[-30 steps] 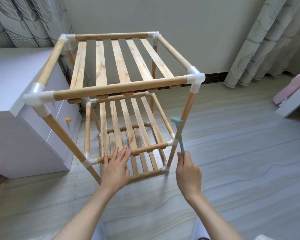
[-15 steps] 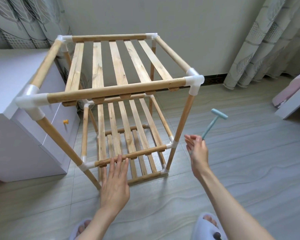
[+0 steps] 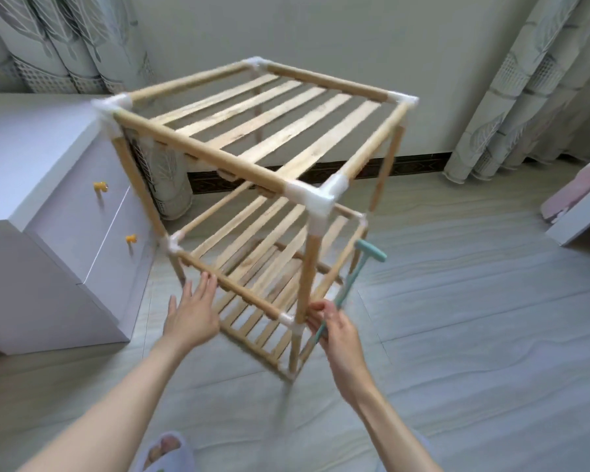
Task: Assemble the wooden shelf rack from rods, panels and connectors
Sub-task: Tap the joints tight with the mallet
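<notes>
Grey floor (image 3: 457,335), wooden rack (image 3: 259,131) standing beside our white cabinet (image 3: 48,233).
Our left hand (image 3: 191,318) spreads open by the middle rod (image 3: 239,294); our right hand (image 3: 334,332) grips the teal mallet (image 3: 355,274).

A pale, light-brown wooden shelf rack (image 3: 252,131) with white plastic corner connectors (image 3: 312,197) stands on grey, wavy-grained flooring (image 3: 474,318). A mint-green mallet (image 3: 351,277) shows beside it. The cabinet (image 3: 48,199) is white with yellow knobs (image 3: 100,187); the curtains (image 3: 532,80) are grey with a pale leaf print and lattice band.
</notes>
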